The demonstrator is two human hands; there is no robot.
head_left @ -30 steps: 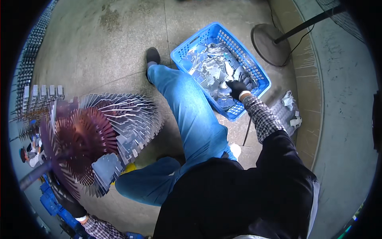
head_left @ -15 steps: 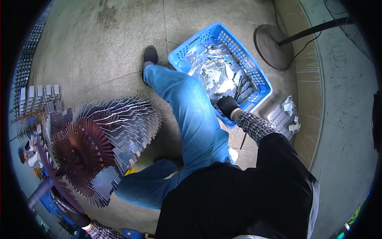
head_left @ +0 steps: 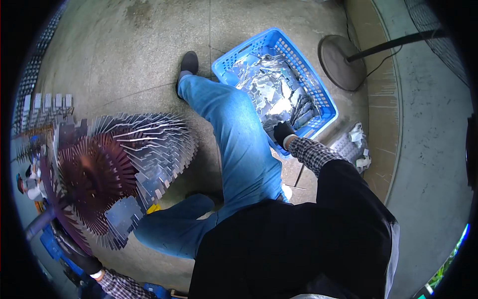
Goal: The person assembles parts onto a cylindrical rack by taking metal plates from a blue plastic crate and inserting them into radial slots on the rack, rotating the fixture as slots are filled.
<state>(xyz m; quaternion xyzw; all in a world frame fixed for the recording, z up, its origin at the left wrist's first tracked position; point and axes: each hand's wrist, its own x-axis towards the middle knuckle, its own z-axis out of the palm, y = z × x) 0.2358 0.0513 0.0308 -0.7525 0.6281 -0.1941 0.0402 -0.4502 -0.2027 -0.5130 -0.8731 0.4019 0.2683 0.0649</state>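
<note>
My right hand (head_left: 283,131), in a black glove, reaches over the near corner of a blue plastic basket (head_left: 326,89). Its fingers are curled down among thin flat metal plates (head_left: 269,92) that lie heaped in the basket; whatever they grip is hidden. At the lower left my left hand (head_left: 85,260), also gloved in black, is beside a round rack (head_left: 94,172) with dark reddish radial slats. Its fingers blend into the dark parts there. Many notched metal plates (head_left: 167,144) fan out around the rack, and a broader plate (head_left: 122,214) faces up on its near side.
A fan's round base (head_left: 339,62) stands right of the basket, its pole slanting to the wall. A clear bubbled tray (head_left: 346,149) with white scraps lies below that. My legs (head_left: 236,124) stretch between rack and basket. Other people (head_left: 34,184) are at the far left edge.
The view has shifted slightly, so the rack sits further left. My right hand stays at the basket's near corner, and my left hand stays beside the rack.
</note>
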